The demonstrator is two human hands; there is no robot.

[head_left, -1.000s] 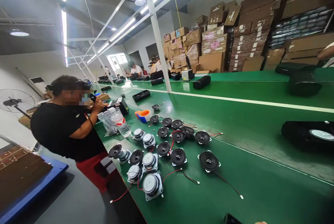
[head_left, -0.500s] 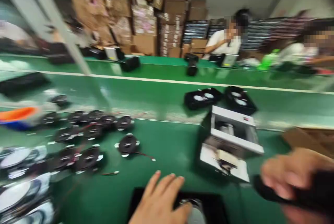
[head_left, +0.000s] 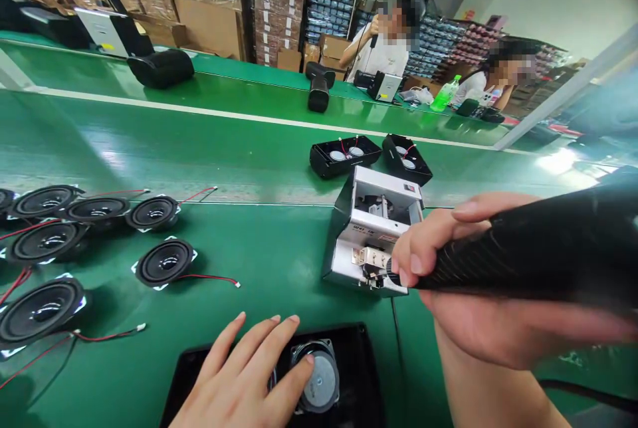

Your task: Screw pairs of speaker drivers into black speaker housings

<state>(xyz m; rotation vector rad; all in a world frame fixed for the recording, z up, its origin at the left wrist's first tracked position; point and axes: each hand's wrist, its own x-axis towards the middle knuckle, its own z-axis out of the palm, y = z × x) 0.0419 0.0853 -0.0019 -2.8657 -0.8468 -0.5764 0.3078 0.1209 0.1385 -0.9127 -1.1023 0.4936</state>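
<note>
My left hand lies with fingers spread over a black speaker box at the bottom of the view. Its thumb touches a round speaker driver that sits magnet side up in the box. Wrapped in my right hand is a black electric screwdriver, held level and pointing left. The screwdriver's tip is at the front of a white and black screw feeder; my fingers partly cover that spot, so I cannot tell whether a screw is on the bit.
Several loose speaker drivers with red and black wires lie at left. Behind the feeder are two black speaker boxes with drivers inside. A cable runs down from the feeder. Beyond a raised green ledge, a person sits at work.
My right hand has brought the screwdriver leftward to the feeder's front. My left hand stays on the speaker box. The view has turned, so the background sits further left.
</note>
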